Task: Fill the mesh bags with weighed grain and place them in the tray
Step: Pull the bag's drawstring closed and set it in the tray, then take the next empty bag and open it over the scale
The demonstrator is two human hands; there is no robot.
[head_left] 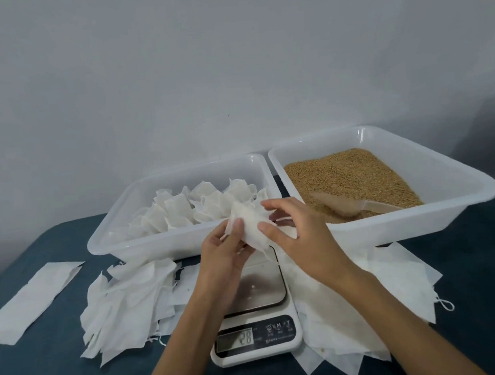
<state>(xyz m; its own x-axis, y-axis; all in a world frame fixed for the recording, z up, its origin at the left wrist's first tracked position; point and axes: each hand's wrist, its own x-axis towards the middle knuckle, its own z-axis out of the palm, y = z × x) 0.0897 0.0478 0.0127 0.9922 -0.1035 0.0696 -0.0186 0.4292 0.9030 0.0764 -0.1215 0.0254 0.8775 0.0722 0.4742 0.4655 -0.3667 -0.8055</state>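
Observation:
Both hands hold one white mesh bag [250, 226] in the air above the scale [257, 327], just in front of the left tray [145, 248]. My left hand [224, 252] grips its lower left side, thumb on top. My right hand [294, 231] pinches its right side between thumb and fingers. The left tray holds several filled white bags [189, 210]. The right tray [418, 222] holds brown grain [345, 174] with a translucent scoop [347, 203] lying in it. The scale's display reads 28 and its steel plate is bare.
Several flat unfilled mesh bags lie in a pile [126, 310] left of the scale and another pile [365, 302] to its right. A single flat white sheet [34, 299] lies at the far left on the dark blue table. A grey wall stands behind the trays.

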